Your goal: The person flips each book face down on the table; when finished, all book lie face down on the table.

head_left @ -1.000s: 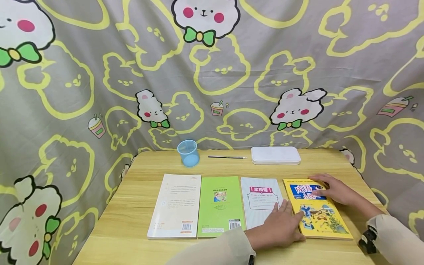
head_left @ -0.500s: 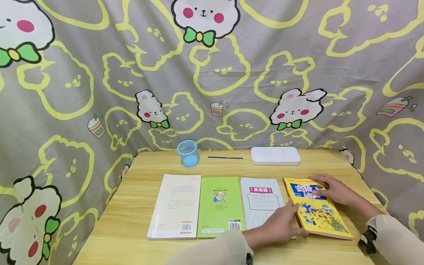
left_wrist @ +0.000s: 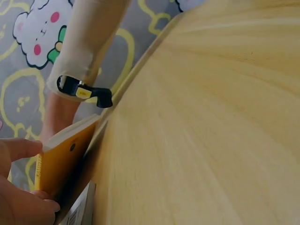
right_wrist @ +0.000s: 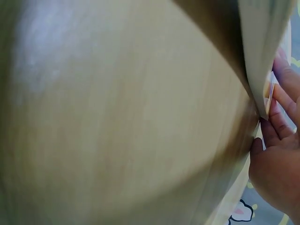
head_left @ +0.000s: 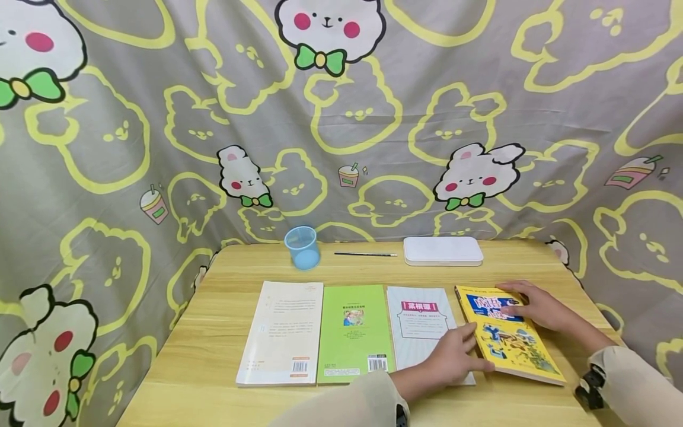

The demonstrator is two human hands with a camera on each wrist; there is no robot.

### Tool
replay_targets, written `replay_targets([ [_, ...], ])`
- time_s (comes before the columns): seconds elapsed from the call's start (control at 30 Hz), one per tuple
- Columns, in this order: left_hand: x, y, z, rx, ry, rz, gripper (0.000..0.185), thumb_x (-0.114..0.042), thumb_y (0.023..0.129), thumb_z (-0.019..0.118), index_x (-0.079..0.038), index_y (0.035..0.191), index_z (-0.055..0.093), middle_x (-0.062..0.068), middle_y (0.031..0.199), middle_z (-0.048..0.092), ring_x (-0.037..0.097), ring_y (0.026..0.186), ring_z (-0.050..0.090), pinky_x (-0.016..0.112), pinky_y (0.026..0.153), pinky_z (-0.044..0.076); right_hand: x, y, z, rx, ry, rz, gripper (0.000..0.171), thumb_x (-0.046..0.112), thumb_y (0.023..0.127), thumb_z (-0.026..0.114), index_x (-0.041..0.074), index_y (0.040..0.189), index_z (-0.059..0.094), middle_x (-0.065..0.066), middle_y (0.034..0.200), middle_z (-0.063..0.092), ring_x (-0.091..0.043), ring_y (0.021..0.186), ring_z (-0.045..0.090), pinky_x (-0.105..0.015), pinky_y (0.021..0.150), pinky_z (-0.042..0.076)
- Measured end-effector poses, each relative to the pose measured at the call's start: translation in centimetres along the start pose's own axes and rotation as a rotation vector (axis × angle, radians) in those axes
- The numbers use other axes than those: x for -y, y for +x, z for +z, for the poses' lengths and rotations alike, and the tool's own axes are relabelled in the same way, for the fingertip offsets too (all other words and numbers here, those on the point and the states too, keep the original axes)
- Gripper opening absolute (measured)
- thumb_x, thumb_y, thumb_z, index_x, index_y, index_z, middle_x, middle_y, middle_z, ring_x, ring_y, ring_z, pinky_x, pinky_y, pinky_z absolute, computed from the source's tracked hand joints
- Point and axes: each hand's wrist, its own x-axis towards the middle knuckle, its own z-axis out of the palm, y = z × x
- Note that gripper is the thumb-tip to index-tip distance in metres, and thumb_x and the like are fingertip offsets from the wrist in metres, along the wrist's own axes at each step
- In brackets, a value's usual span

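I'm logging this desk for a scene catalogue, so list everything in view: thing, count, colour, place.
Yellow book: 1, yellow, right end of the row, left edge lifted.
Striped book: 1, white, beside it.
Green book: 1, green, mid-row.
Cream book: 1, cream, left end.
Cup: 1, clear blue, rear left.
Pencil: 1, dark, rear centre.
Case: 1, white, rear right.
Table: 1, light wood.
Curtain: 1, grey, behind.
Left hand: grips yellow book's left edge.
Right hand: rests on its cover.

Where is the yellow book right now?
In the head view the yellow book lies at the right end of the row of four on the wooden table, beside the white striped book. Its left edge is lifted by the left hand; the right hand touches its top.
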Motion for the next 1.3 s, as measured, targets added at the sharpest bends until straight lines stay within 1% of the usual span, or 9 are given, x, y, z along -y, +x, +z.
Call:
replay_targets([
  [0.27,0.4,0.1,0.6,-0.007,-0.454,0.044,0.083,0.015,0.085,0.073,0.001,0.157,0.035,0.013,0.145,0.060,0.021,0.123,0.067,0.028,0.095,0.057,0.2,0.1,0.2,-0.013,-0.022,0.003,0.070,0.033,0.092,0.078,-0.004,0.145,0.053,-0.038,0.147,0.043,-0.060,0.135,0.036,-0.076,0.102,0.033],
  [0.47,0.4,0.2,0.5,0.007,-0.548,0.051,0.081,0.020,0.085,0.070,-0.001,0.156,0.037,0.015,0.135,0.067,0.027,0.112,0.072,0.030,0.087,0.061,0.5,-0.1,0.1,-0.010,-0.029,0.007,0.070,0.032,0.092,0.077,-0.005,0.146,0.052,-0.039,0.147,0.043,-0.061,0.134,0.036,-0.076,0.102,0.034],
  [0.63,0.4,0.0,0.5,0.023,-0.553,0.074,0.083,0.019,0.085,0.070,-0.001,0.157,0.035,0.015,0.141,0.063,0.024,0.113,0.072,0.029,0.089,0.060,1.0,-0.2,0.0,-0.001,-0.015,-0.004,0.068,0.029,0.094,0.076,-0.007,0.146,0.052,-0.040,0.146,0.043,-0.062,0.133,0.036,-0.076,0.102,0.034],
  [0.83,0.3,-0.1,0.5,0.062,-0.521,0.100,0.088,0.013,0.086,0.074,-0.006,0.161,0.032,0.009,0.168,0.031,0.015,0.119,0.068,0.025,0.093,0.057,1.7,-0.1,-0.4,0.034,0.006,-0.017,0.065,0.025,0.095,0.074,-0.010,0.145,0.050,-0.041,0.146,0.043,-0.062,0.134,0.037,-0.075,0.103,0.035],
  [0.93,0.1,-0.2,0.5,0.081,-0.510,0.118,0.088,0.012,0.087,0.073,-0.008,0.162,0.031,0.008,0.172,0.019,0.014,0.127,0.063,0.023,0.096,0.056,2.0,0.0,-0.6,0.053,-0.014,-0.029,0.065,0.025,0.097,0.072,-0.011,0.146,0.049,-0.039,0.145,0.046,-0.059,0.133,0.042,-0.068,0.103,0.041],
  [1.0,-0.1,-0.3,0.5,0.087,-0.496,0.135,0.089,0.012,0.087,0.073,-0.009,0.162,0.030,0.007,0.172,0.016,0.014,0.132,0.060,0.023,0.098,0.054,2.2,0.0,-0.8,0.065,-0.023,-0.040,0.064,0.025,0.098,0.071,-0.010,0.146,0.048,-0.037,0.145,0.048,-0.054,0.131,0.046,-0.055,0.102,0.047],
  [1.1,-0.3,-0.5,0.6,0.079,-0.401,0.181,0.090,0.008,0.086,0.076,-0.010,0.162,0.030,0.005,0.172,0.015,0.009,0.136,0.054,0.020,0.101,0.051,2.5,0.1,-1.1,0.089,-0.016,-0.057,0.064,0.025,0.100,0.069,-0.010,0.148,0.046,-0.036,0.145,0.050,-0.050,0.131,0.050,-0.032,0.097,0.051],
  [1.17,-0.4,-0.6,0.7,0.071,-0.319,0.219,0.092,0.005,0.086,0.078,-0.010,0.163,0.029,0.005,0.172,0.015,0.006,0.139,0.050,0.018,0.102,0.049,2.7,0.1,-1.2,0.102,-0.008,-0.073,0.063,0.025,0.101,0.067,-0.010,0.149,0.045,-0.036,0.145,0.050,-0.050,0.131,0.051,-0.024,0.095,0.049],
  [1.3,-0.5,-0.7,0.8,0.061,-0.181,0.298,0.092,-0.002,0.087,0.080,-0.010,0.163,0.027,0.008,0.172,0.014,0.003,0.140,0.044,0.015,0.104,0.045,3.4,0.0,-1.6,0.122,0.008,-0.107,0.062,0.023,0.102,0.065,-0.009,0.150,0.044,-0.037,0.146,0.049,-0.054,0.133,0.048,-0.029,0.098,0.050],
])
